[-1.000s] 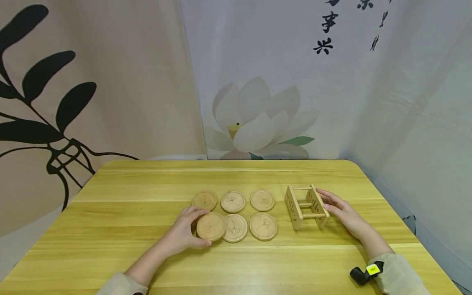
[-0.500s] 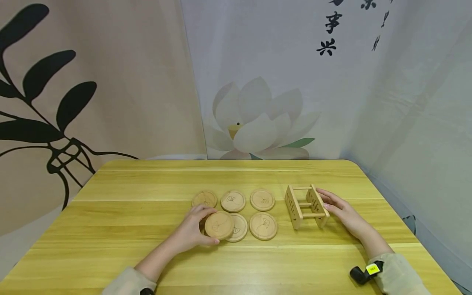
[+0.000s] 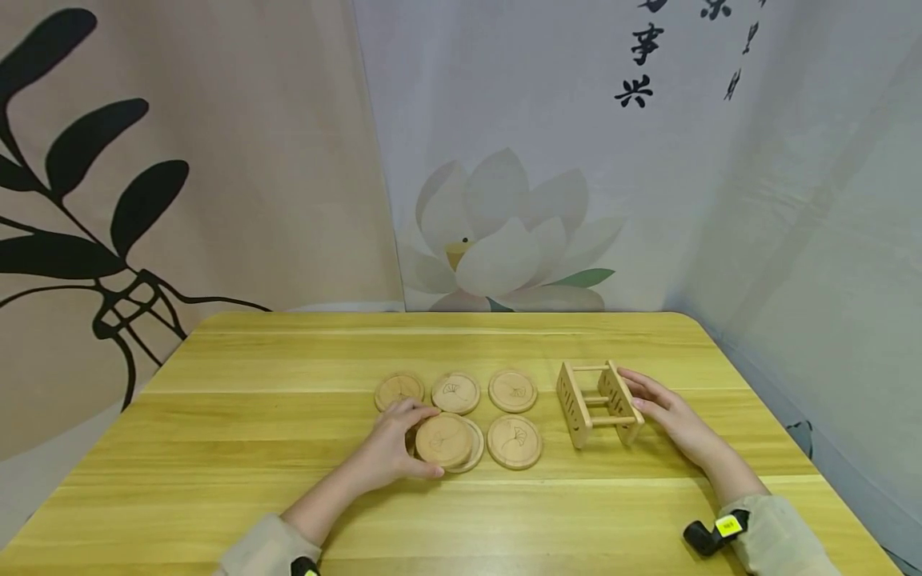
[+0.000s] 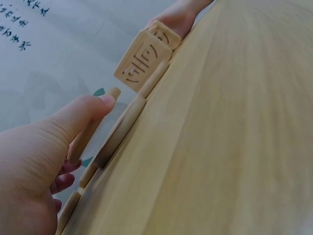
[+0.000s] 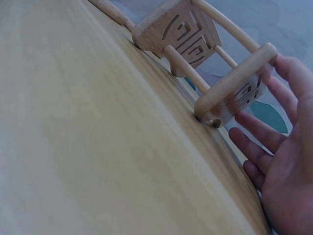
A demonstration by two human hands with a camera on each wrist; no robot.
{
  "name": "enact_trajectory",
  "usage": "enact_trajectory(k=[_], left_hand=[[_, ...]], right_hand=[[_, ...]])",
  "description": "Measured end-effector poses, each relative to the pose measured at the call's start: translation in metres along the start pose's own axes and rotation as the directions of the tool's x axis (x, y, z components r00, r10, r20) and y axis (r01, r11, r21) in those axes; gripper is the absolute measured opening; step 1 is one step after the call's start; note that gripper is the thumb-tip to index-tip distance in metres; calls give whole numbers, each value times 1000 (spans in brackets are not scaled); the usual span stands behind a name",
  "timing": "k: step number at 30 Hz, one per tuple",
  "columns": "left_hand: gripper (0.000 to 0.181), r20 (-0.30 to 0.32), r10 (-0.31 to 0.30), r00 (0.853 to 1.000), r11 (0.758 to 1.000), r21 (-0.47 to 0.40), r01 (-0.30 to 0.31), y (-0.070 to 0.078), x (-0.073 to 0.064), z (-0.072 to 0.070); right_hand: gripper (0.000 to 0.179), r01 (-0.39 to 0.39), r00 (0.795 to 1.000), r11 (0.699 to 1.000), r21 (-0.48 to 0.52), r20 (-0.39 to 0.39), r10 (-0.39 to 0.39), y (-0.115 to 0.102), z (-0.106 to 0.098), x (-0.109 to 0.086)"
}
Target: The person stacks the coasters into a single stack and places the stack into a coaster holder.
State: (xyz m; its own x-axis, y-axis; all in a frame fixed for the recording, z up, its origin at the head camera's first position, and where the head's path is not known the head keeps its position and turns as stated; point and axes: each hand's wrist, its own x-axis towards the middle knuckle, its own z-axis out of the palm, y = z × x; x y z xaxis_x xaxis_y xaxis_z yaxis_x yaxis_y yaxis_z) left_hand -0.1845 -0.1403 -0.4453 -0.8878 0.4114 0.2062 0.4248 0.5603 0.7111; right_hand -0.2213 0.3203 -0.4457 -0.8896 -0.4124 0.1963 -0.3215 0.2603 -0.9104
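My left hand pinches a round wooden coaster by its edge, thumb on the near side and fingers on the far side. In the left wrist view the held coaster is raised above the ones on the table. From the head it overlaps a coaster in the near row. To the right stands a small wooden coaster rack with slotted side panels joined by rods. My right hand touches the rack's right panel from outside, its fingers loosely extended in the right wrist view.
Other coasters with engraved leaves lie flat: a far-left one, a far-middle one, a far-right one and a near-right one. The wooden table ends at a printed curtain behind.
My left hand has carried its coaster to the right, so it now covers more of the near-row coaster. The right hand and the rack have stayed in place.
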Motion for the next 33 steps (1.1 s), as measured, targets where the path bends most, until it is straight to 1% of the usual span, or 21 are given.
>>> enact_trajectory(k=[9,14,20,26,33], left_hand=[[84,19,10,1000,999,45,-11,3,5,7],[83,21,13,1000,999,47,-14,4,6,9],[85,21,10,1000,999,46,-11,3,8,11],[86,32,14,999,998,53,-16,2,9,12],[86,36,16,999,997,76,-18,1,10,12]], right_hand=[[48,-14,1000,1000,-25,-16,13,5,-1,0],[49,-26,999,999,-28,-18,26,5,-1,0],[48,-6,1000,999,-35,-13,6,3,0,0],[48,-22,1000,999,-35,-23,21,4,0,0],[48,-5,1000,1000,-27,-13,5,2,1,0]])
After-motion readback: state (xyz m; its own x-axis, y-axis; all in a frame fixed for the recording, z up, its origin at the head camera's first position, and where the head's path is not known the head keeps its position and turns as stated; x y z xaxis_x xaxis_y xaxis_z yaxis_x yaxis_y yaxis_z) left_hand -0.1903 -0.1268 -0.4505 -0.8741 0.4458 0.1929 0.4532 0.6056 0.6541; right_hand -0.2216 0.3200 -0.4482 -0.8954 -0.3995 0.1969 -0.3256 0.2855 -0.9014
